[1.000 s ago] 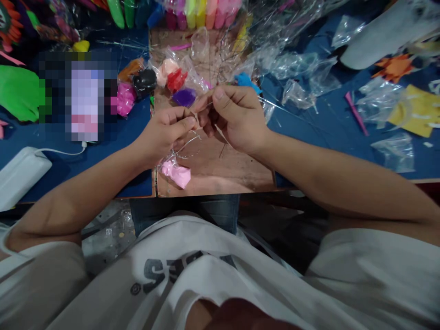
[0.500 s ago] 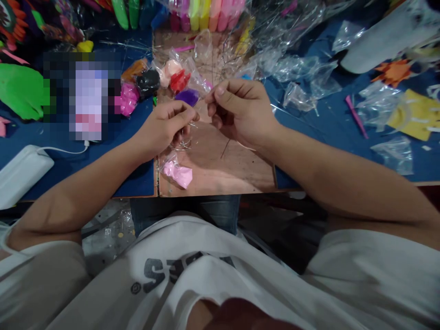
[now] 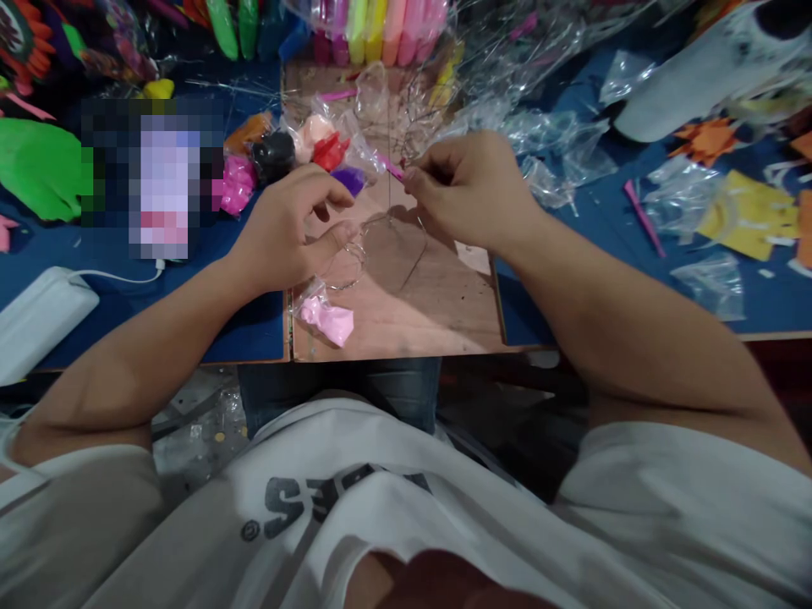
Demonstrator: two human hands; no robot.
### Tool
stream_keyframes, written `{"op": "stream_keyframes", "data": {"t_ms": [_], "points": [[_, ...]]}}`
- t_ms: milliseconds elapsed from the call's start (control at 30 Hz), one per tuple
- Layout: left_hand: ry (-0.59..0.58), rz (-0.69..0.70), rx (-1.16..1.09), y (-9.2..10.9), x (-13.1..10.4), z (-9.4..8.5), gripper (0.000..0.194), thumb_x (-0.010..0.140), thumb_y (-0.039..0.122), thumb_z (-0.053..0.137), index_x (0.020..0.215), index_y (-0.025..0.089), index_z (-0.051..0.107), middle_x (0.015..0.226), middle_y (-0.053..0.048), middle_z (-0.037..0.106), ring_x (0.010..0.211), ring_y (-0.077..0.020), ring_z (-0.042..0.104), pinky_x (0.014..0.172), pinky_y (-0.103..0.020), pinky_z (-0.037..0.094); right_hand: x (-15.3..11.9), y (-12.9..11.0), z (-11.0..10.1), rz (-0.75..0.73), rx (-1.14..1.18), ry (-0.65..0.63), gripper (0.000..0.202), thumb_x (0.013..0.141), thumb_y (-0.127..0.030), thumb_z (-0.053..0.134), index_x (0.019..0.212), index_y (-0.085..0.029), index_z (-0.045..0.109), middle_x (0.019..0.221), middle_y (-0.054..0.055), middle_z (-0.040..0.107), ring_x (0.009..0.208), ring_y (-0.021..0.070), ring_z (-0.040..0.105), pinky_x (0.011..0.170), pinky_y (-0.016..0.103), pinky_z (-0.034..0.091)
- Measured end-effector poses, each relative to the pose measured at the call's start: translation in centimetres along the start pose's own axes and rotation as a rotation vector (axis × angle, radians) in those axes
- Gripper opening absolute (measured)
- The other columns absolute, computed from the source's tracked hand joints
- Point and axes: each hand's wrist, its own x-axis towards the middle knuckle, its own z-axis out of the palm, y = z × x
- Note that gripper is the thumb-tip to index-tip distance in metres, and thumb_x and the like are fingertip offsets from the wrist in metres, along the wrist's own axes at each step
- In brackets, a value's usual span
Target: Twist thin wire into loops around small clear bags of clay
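My left hand hovers over the wooden board with thumb and fingers apart. A loose tangle of thin wire lies by its thumb; whether they touch I cannot tell. My right hand is closed in a pinch at the near end of a slim purple stick. A bent piece of wire lies below that hand. Just beyond my left fingers are bagged lumps of soft clay: purple clay, red clay and black clay. Pink clay in a clear bag sits near the board's front edge.
The wooden board lies between blue table surfaces. A white power bank is cabled to a blurred phone at left. Several clear plastic bags and a yellow felt piece lie at right. Coloured clay sticks stand behind.
My left hand has opened its pinch, and the wire lies below the thumb. My right hand has moved slightly right and now pinches at the purple stick's end.
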Motion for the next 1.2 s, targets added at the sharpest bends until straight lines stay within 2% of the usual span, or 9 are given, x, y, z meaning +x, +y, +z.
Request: {"op": "stream_keyframes", "data": {"t_ms": [133, 233, 367, 567, 667, 767, 933, 1033, 1200], "points": [[0.021, -0.009, 0.081, 0.3, 0.0, -0.5, 0.024, 0.106, 0.054, 0.083, 0.109, 0.030, 0.082, 0.108, -0.010, 0.083, 0.092, -0.0312, 0.079, 0.090, -0.051, 0.064, 0.0, 0.0, 0.0, 0.007, 0.041, -0.031, 0.017, 0.100, -0.017, 0.079, 0.086, -0.026, 0.073, 0.085, 0.005, 0.079, 0.078, 0.0232, 0.065, 0.078, 0.040, 0.047], [-0.042, 0.003, 0.068, 0.8, 0.0, -1.0, 0.018, 0.104, 0.048, 0.082, 0.107, 0.030, 0.082, 0.108, -0.009, 0.084, 0.089, -0.0298, 0.079, 0.090, -0.050, 0.065, 0.0, 0.2, 0.1, -0.011, 0.065, -0.143, 0.013, 0.099, -0.025, 0.083, 0.088, -0.028, 0.076, 0.091, 0.006, 0.084, 0.080, 0.0240, 0.068, 0.078, 0.040, 0.050], [-0.119, 0.012, 0.042, 1.5, 0.1, -1.2, 0.018, 0.100, 0.046, 0.080, 0.103, 0.028, 0.081, 0.106, -0.010, 0.085, 0.087, -0.0299, 0.078, 0.083, -0.048, 0.061, 0.2, 1.3, 0.4, -0.040, 0.043, -0.163, 0.006, 0.097, -0.031, 0.083, 0.093, -0.028, 0.080, 0.096, 0.007, 0.085, 0.084, 0.0275, 0.072, 0.078, 0.042, 0.053], [-0.171, -0.148, -0.030, 2.1, 0.3, -1.2, 0.022, 0.098, 0.052, 0.087, 0.092, 0.031, 0.082, 0.097, -0.008, 0.082, 0.087, -0.0302, 0.074, 0.085, -0.046, 0.054, 0.5, 2.6, 0.5, -0.094, 0.056, -0.221, 0.022, 0.099, -0.052, 0.090, 0.101, -0.030, 0.084, 0.092, 0.009, 0.083, 0.094, 0.0353, 0.074, 0.080, 0.046, 0.056], [-0.173, -0.191, -0.072, 2.0, 0.4, -1.2, 0.017, 0.095, 0.046, 0.090, 0.091, 0.031, 0.083, 0.094, -0.007, 0.081, 0.083, -0.0280, 0.071, 0.083, -0.044, 0.053, 0.5, 2.1, 0.6, -0.075, -0.034, -0.213, 0.017, 0.098, -0.045, 0.088, 0.102, -0.030, 0.084, 0.093, 0.008, 0.083, 0.091, 0.0347, 0.074, 0.076, 0.045, 0.051], [-0.198, -0.151, -0.061, 1.9, 0.5, -1.2, 0.012, 0.096, 0.041, 0.087, 0.095, 0.029, 0.084, 0.092, -0.005, 0.081, 0.081, -0.0243, 0.069, 0.080, -0.042, 0.050, 0.3, 1.1, -0.1, -0.054, -0.123, -0.202, 0.014, 0.098, -0.039, 0.083, 0.103, -0.027, 0.083, 0.098, 0.009, 0.084, 0.088, 0.0332, 0.073, 0.076, 0.044, 0.046], [-0.225, -0.159, -0.064, 2.2, 0.5, -1.4, 0.012, 0.098, 0.042, 0.084, 0.099, 0.030, 0.086, 0.095, -0.006, 0.084, 0.083, -0.0253, 0.073, 0.080, -0.040, 0.053, 0.5, 0.8, -2.8, -0.105, 0.030, -0.111, 0.018, 0.110, -0.038, 0.075, 0.093, -0.031, 0.076, 0.102, 0.011, 0.083, 0.094, 0.0322, 0.067, 0.090, 0.048, 0.048], [-0.225, -0.177, -0.063, 2.4, 0.5, -1.5, 0.013, 0.096, 0.041, 0.084, 0.101, 0.028, 0.087, 0.096, -0.007, 0.084, 0.084, -0.0257, 0.073, 0.080, -0.039, 0.054, 1.0, 1.8, -3.6, -0.072, -0.021, -0.044, 0.032, 0.109, -0.038, 0.082, 0.081, -0.033, 0.068, 0.090, 0.011, 0.077, 0.091, 0.0316, 0.062, 0.091, 0.048, 0.044], [-0.236, -0.204, -0.076, 2.4, 0.5, -1.4, 0.015, 0.096, 0.046, 0.085, 0.097, 0.031, 0.087, 0.094, -0.007, 0.085, 0.085, -0.0276, 0.074, 0.081, -0.038, 0.055, 1.6, 2.9, -3.4, -0.027, -0.038, -0.179, 0.033, 0.105, -0.028, 0.090, 0.079, -0.027, 0.070, 0.067, 0.003, 0.063, 0.087, 0.0273, 0.060, 0.089, 0.042, 0.041]]}}
